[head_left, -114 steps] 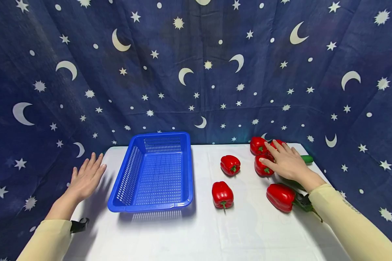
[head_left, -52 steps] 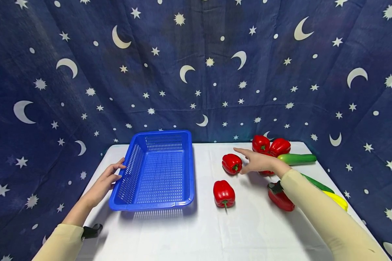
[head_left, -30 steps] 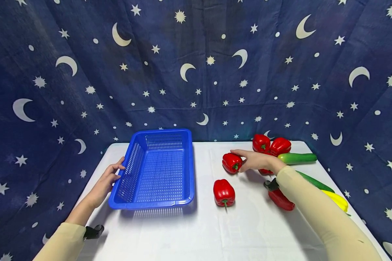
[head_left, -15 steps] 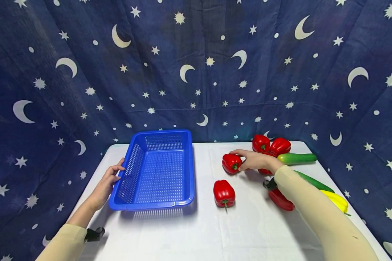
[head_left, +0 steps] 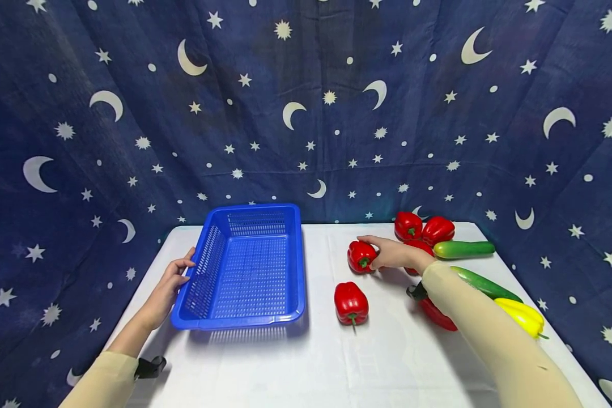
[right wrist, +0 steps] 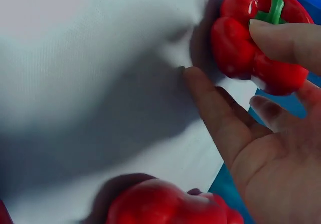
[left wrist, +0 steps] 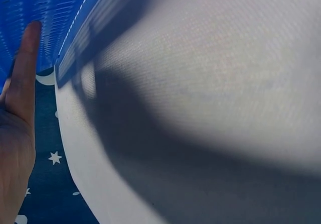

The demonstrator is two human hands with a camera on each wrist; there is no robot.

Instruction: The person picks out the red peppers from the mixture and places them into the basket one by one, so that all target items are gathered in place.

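Observation:
With thumb and forefinger my right hand point(head_left: 395, 253) pinches a red bell pepper point(head_left: 359, 256) at the back of the white table. In the right wrist view the thumb lies beside the green stem of the bell pepper point(right wrist: 233, 45), while other fingers stretch out below it. My left hand point(head_left: 160, 297) rests its fingertips at the left rim of a blue perforated basket point(head_left: 302, 272). The left wrist view shows one straight finger point(left wrist: 27, 58) against the basket's outer side wall point(left wrist: 55, 13). Inside, the basket is bare.
Another red bell pepper point(head_left: 351, 303) lies nearer the front. Several red peppers point(head_left: 437, 229) cluster at the back right, beside a green cucumber point(head_left: 464, 249), a second cucumber point(head_left: 487, 283) and a yellow pepper point(head_left: 521, 316). The right sleeve partly covers a red pepper point(head_left: 438, 316).
My right hand has moved left from the pepper cluster and taken hold of the bell pepper, which has turned slightly. My left hand has come right to the basket's rim.

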